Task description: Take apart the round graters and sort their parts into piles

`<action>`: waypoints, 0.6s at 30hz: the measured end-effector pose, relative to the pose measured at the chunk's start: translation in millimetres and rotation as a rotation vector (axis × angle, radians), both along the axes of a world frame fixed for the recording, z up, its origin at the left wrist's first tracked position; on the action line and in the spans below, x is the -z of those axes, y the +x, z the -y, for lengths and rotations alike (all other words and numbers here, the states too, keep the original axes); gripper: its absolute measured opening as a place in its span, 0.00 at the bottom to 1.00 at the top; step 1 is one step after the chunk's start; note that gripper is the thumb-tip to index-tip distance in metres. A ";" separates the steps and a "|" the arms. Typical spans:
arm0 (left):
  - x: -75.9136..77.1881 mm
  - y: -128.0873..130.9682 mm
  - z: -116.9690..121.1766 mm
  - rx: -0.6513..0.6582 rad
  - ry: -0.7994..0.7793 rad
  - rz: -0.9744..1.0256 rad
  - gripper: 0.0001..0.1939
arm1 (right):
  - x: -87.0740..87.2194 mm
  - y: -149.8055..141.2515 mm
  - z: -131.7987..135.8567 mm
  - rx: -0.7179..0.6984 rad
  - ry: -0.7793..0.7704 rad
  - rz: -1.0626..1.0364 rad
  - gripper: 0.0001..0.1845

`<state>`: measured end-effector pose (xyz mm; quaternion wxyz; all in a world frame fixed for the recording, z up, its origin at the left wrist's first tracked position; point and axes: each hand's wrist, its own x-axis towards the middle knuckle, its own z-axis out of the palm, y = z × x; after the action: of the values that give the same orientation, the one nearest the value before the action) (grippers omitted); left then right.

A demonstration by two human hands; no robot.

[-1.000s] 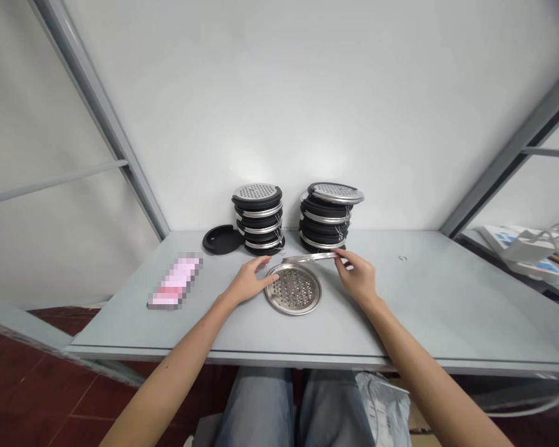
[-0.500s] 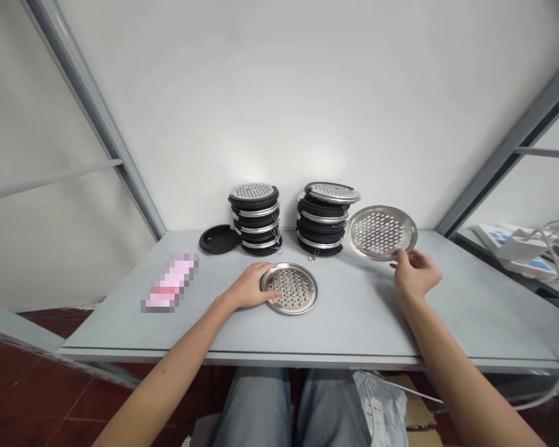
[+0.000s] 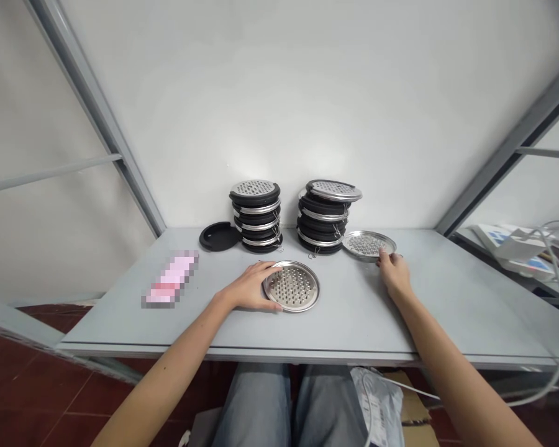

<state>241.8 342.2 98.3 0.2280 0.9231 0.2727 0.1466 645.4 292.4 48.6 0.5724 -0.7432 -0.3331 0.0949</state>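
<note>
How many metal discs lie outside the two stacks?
2: one disc at the left hand, the other disc at the right hand, beside the right stack. Any beneath them would be hidden.

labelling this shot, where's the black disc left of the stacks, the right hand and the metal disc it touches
Black disc [image 3: 220,237]: head view, flat middle.
Right hand [image 3: 394,272]: head view, back of hand.
Metal disc [image 3: 366,244]: head view, perforated middle.
</note>
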 end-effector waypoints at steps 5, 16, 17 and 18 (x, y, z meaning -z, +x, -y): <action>0.2 1.0 1.0 0.002 0.005 0.008 0.53 | -3.3 -6.4 0.8 0.072 -0.165 0.194 0.24; 12.1 5.4 -0.5 -0.147 -0.036 0.084 0.48 | -4.5 -9.6 -7.9 0.133 -0.307 0.293 0.43; 12.3 5.6 -0.6 -0.148 -0.029 0.095 0.46 | -5.0 -10.8 -8.0 0.122 -0.302 0.284 0.46; 12.2 5.9 -0.5 -0.146 -0.018 0.107 0.44 | -5.5 -11.7 -7.9 0.113 -0.294 0.280 0.46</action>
<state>247.7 342.7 86.1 0.2392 0.8896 0.3278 0.2096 633.6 300.3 54.1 0.4103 -0.8422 -0.3498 0.0059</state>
